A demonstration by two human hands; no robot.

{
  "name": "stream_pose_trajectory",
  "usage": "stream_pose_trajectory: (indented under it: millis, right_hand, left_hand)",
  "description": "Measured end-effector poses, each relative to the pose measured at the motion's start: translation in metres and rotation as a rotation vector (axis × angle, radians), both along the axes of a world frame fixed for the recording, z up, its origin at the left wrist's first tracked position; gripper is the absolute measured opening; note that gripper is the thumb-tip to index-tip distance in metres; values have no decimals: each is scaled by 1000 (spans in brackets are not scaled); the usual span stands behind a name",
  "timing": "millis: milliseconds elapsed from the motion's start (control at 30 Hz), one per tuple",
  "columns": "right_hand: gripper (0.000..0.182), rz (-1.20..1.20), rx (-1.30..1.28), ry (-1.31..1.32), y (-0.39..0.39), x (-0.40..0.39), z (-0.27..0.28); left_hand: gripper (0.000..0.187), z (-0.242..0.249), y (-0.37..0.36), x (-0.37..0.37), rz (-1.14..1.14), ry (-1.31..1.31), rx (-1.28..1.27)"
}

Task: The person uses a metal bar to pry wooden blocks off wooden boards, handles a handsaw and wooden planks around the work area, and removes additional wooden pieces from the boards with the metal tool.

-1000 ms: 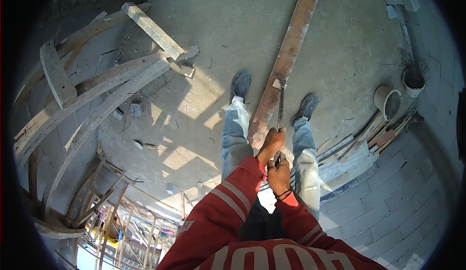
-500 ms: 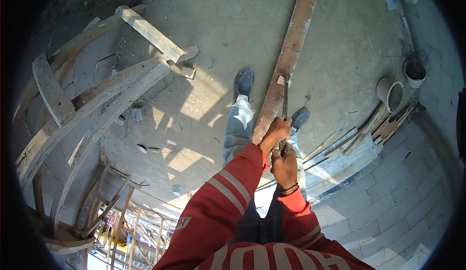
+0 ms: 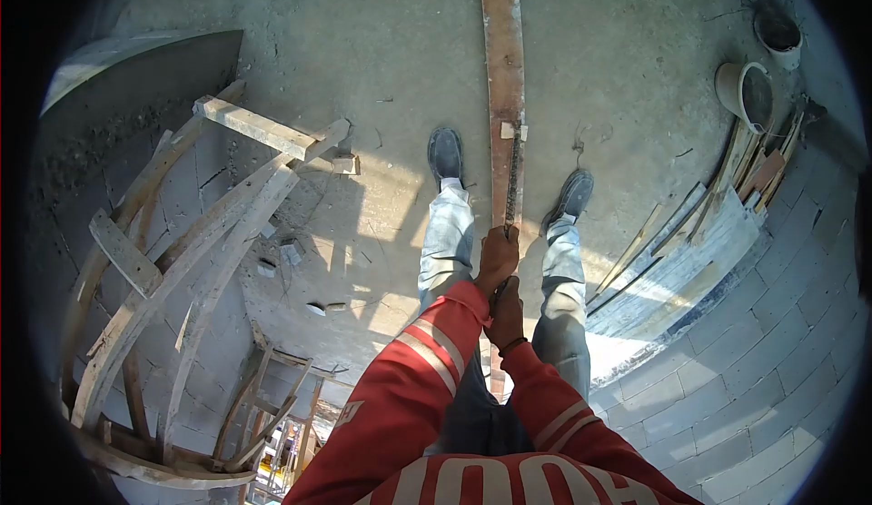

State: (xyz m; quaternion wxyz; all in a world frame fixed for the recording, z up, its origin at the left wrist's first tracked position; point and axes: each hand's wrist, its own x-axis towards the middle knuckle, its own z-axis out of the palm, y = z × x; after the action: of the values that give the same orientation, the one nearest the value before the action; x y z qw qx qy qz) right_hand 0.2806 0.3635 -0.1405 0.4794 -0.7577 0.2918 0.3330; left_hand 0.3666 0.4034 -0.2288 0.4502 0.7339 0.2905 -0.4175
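A long reddish-brown plank [image 3: 503,42] runs lengthwise on the floor between my feet. Along it lies a dark, rough-textured metal bar [image 3: 513,183], which looks like a pry bar or rebar. My left hand [image 3: 498,258] is closed around the bar, nearer its far end. Just behind, my right hand [image 3: 506,312] wraps the near part of the same bar. At the far tip, a small pale wood block [image 3: 508,130] sits on the plank beside the bar. Whether the tip is hooked onto something there is too small to make out.
Curved wooden formwork [image 3: 204,205] stands at left, a short timber [image 3: 254,127] across its top. On the right are two buckets [image 3: 744,96], a pile of wood strips [image 3: 727,183] and a grey board [image 3: 695,273] by the block wall [image 3: 754,369]. Small debris [image 3: 325,308] lies on the floor.
The view has turned, so the plank now appears nearly straight ahead. Both hands and the bar have shifted left in view and line up more closely with the plank. Both grips stay closed.
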Motion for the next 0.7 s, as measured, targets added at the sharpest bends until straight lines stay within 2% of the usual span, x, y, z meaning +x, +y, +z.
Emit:
stream_pose_trajectory:
  millis: [67,133,167,233,267,333,367,433,467,533,567,633,700]
  right_hand:
    - [36,-63,50,-15,1,-11,-13]
    - [50,-174,114,-46,0,-12,-17]
    - [50,-189,115,-49,-4,-15,-15]
    - [59,44,43,84,-15,-7,1]
    - [59,33,48,81,-19,-16,-4]
    - [59,-118,59,-88,-28,-59,-20]
    - [56,-33,-8,-19,-42,-89,-32]
    - [51,-32,-100,243,-68,-105,-45]
    - [51,-25,-93,265,-77,-114,-55]
    - [38,48,-126,57,-88,-126,-55]
    - [28,145,-224,168,-89,-114,-46]
    - [20,109,-167,226,-89,-108,-47]
    - [20,78,-142,224,-88,-100,-37]
  left_hand:
    - [44,-14,-4,-12,-23,-14,42]
    - [44,-8,-7,-9,-40,-25,64]
    - [44,-6,-10,-7,-38,-36,82]
    - [42,-13,-15,-21,-93,-94,102]
    - [41,-17,-17,-31,-132,-152,121]
    - [38,-13,-35,-64,-119,-142,173]
    - [37,-15,-47,-78,-91,-135,222]
    - [35,-34,-76,-97,-13,-193,212]
    - [34,-38,-84,-118,67,-207,208]
    - [31,-40,-86,-116,82,-172,179]
    - [29,-40,-88,-111,104,-208,140]
    - [29,-47,-81,-121,106,-265,120]
    - [31,-40,-78,-117,50,-338,154]
